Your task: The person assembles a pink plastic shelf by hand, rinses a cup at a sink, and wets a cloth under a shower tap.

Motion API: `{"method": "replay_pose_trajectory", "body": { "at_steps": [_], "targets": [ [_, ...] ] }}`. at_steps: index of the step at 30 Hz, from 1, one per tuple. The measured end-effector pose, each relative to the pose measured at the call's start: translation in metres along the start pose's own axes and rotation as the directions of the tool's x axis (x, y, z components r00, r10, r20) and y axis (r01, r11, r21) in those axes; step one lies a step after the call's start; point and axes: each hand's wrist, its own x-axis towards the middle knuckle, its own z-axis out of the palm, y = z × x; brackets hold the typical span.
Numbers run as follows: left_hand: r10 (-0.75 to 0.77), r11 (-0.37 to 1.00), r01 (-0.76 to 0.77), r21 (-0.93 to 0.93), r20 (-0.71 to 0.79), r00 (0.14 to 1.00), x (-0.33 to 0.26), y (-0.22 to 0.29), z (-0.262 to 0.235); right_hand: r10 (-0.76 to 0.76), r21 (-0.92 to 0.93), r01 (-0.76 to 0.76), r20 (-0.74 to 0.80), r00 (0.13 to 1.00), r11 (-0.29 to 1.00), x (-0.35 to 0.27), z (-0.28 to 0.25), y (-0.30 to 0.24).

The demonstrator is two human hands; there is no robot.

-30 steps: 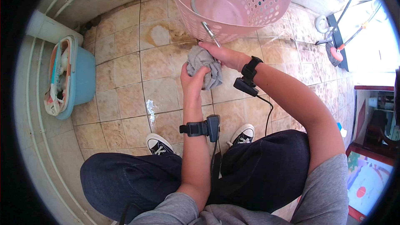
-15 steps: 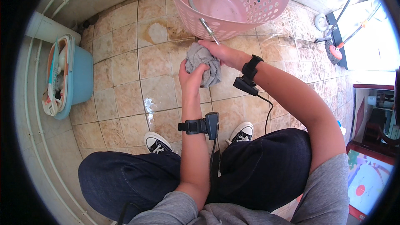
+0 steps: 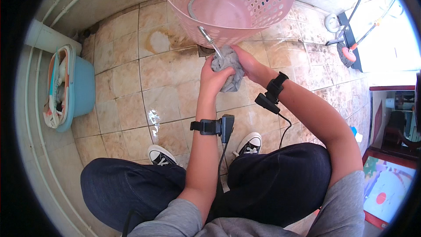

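Observation:
A crumpled, wet-looking grey cloth (image 3: 232, 81) is bunched between my two hands above the tiled floor. My left hand (image 3: 213, 79) grips it from the left, with the thumb pressed across its front. On the right side, my right hand (image 3: 249, 62) is closed around the cloth's edge; some of its fingers are hidden behind the fabric. A flexible metal hose (image 3: 193, 4) ends in a silver nozzle (image 3: 205, 34) just above the cloth, and a clear stream of water runs from it onto the fabric. Both wrists wear black straps with small cabled devices.
A pink perforated basket (image 3: 184, 25) stands just beyond my hands. Left by the wall is a light blue bucket (image 3: 83, 87) with things inside. Pipes (image 3: 46, 153) run along that wall. An orange-and-grey brush (image 3: 347, 55) stands at the far right. My shoes (image 3: 251, 144) are below.
My hands and the cloth have moved right relative to the nozzle, and the water stream now falls onto the cloth. The view has shifted slightly too.

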Motion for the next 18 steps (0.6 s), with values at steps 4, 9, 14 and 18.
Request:
{"method": "replay_pose_trajectory", "body": {
  "at_steps": [4, 9, 14, 18],
  "targets": [
    [0.045, 0.996, -0.049, 0.075, 0.047, 0.998, 0.016, -0.002, 0.015, -0.036, 0.103, 0.047, -0.107, 0.994, 0.994, -0.009, -0.011, -0.002],
    [0.06, 0.982, -0.082, 0.169, 0.134, 0.989, 0.025, 0.009, 0.023, -0.059, 0.177, 0.079, -0.118, 0.991, 0.981, -0.015, -0.018, -0.003],
    [0.056, 0.922, -0.087, 0.377, 0.093, 0.994, 0.03, 0.014, 0.033, -0.135, 0.244, 0.16, -0.118, 0.984, 0.956, -0.019, -0.026, 0.002],
    [0.021, 0.879, -0.086, 0.469, 0.142, 0.99, 0.035, 0.016, 0.035, -0.13, 0.285, 0.154, -0.1, 0.986, 0.946, -0.021, -0.027, 0.003]
  ]
}}
